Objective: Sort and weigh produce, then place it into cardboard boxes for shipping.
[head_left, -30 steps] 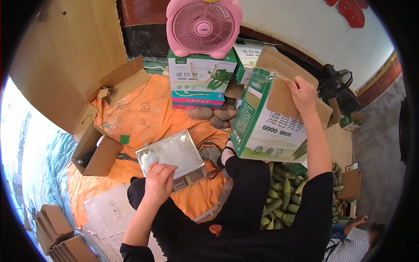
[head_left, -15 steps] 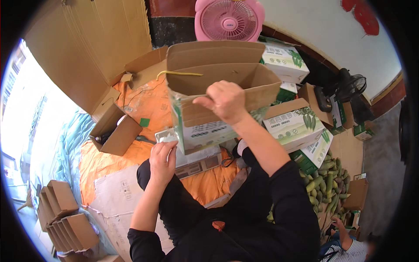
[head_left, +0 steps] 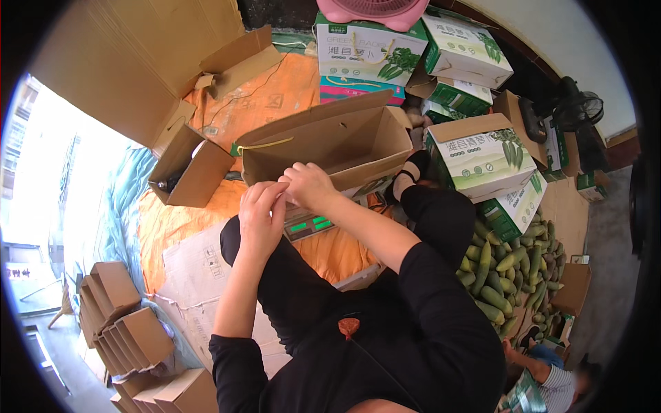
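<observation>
An open-topped cardboard box [head_left: 372,142] stands in front of me, its inside bare brown and a yellow cord handle [head_left: 265,146] lying over its left side. My right hand [head_left: 312,187] is at the box's near edge, fingers bent and pinched together. Close against it, my left hand [head_left: 260,215] has thumb and fingers pressed together too. Whatever the fingertips pinch is too small or hidden to name. Beneath the box, a scale [head_left: 310,226] shows a lit green display, partly covered by my hands and the box.
Right of me lie a printed white-and-green carton [head_left: 482,155] and a pile of green radishes [head_left: 506,272]. More cartons [head_left: 372,51] and a pink fan [head_left: 375,8] are beyond. A small open box [head_left: 191,168] and cardboard dividers [head_left: 127,344] sit left. Another person [head_left: 544,378] is at lower right.
My right hand has let go of the box's near flap and moved left to meet my left hand. The box sits lower and nearer, and the scale's display now shows.
</observation>
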